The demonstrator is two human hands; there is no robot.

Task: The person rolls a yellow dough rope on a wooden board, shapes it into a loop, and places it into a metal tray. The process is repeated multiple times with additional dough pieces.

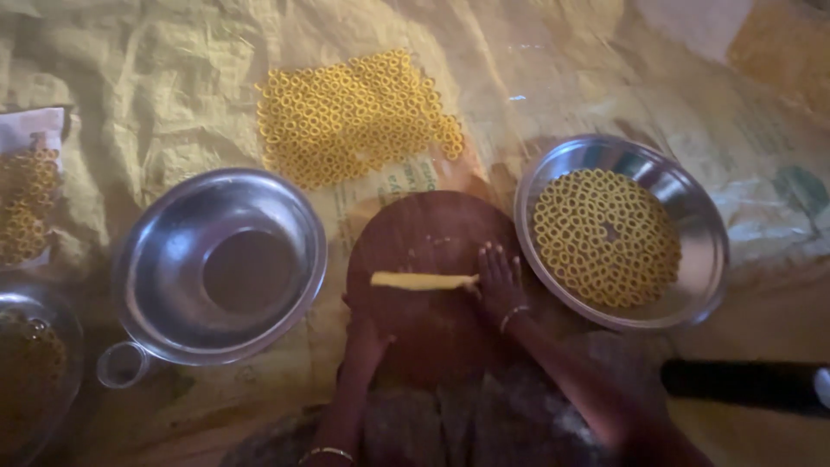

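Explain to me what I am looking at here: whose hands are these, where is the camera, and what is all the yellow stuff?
There is no machine here. A person wears one camera on the head, so the single picture looks down at that person's own two bare hands. The right hand lies flat on one end of a thin yellow strip of dough on a round dark board. The left hand rests at the board's near edge. To the right, a steel plate holds small yellow rings laid flat. To the left stands an empty steel bowl. Beyond the board, more rings lie spread on a yellowish crinkled sheet that covers the surface.
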